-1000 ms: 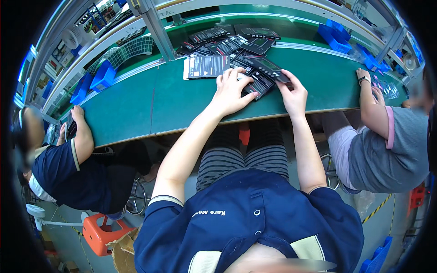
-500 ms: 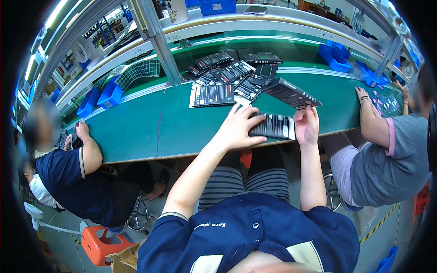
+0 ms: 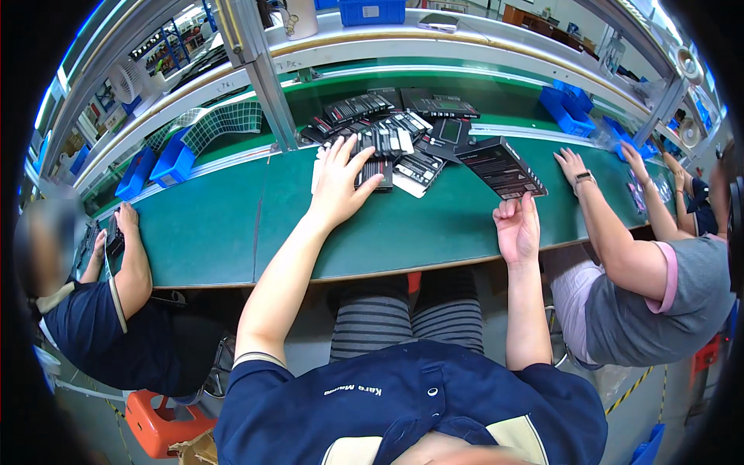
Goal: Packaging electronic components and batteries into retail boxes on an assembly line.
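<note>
My left hand (image 3: 339,184) lies over the near left side of a heap of flat black boxes (image 3: 370,108). Its fingers are spread, and the tips rest by a smeared box (image 3: 390,142) with pale print. Partly under that hand is another black box (image 3: 375,172). In my right hand (image 3: 518,226), thumb and fingers pinch the lower edge of a thin black box (image 3: 500,167). This box stands tilted above the table, to the right of the heap, with printed lines on the side that shows.
The green table (image 3: 209,232) runs across in front of me. Blue bins (image 3: 172,159) stand at the left and another blue bin (image 3: 566,110) at the back right. A metal post (image 3: 269,97) rises behind the heap. Co-workers sit on both sides, one with an arm (image 3: 612,213) on the table.
My left hand has moved left and away from me, from the striped box near the table's front edge to the heap. That box has left the front edge. My right hand still holds its box.
</note>
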Demonstrator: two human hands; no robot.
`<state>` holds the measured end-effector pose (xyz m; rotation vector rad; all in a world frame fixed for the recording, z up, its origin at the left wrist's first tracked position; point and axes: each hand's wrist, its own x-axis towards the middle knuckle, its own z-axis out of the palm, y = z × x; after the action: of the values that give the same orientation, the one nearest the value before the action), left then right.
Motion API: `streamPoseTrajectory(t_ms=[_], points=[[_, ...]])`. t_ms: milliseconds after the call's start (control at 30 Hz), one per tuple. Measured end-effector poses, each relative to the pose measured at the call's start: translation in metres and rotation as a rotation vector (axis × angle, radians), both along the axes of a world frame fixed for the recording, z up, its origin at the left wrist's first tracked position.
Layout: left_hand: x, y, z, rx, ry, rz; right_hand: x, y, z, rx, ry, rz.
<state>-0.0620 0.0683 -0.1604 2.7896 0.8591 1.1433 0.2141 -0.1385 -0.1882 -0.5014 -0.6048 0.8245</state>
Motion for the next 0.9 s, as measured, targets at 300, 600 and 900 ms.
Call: streamPoseTrajectory(t_ms=[300, 600, 900], points=[[0.001, -0.063, 0.023, 0.191, -0.061, -0.523, -0.034, 0.01, 0.021, -0.646, -1.057, -0.152], [0.01, -0.106, -0.014, -0.219, 0.178, -0.309, -0.013, 0.007, 0.009, -0.464, -0.675, -0.11], [-0.026, -0.131, 0.009, -0.167, 0.235, -0.033, 0.003, 0.015, 0.014, -0.472, -0.81, -0.042]])
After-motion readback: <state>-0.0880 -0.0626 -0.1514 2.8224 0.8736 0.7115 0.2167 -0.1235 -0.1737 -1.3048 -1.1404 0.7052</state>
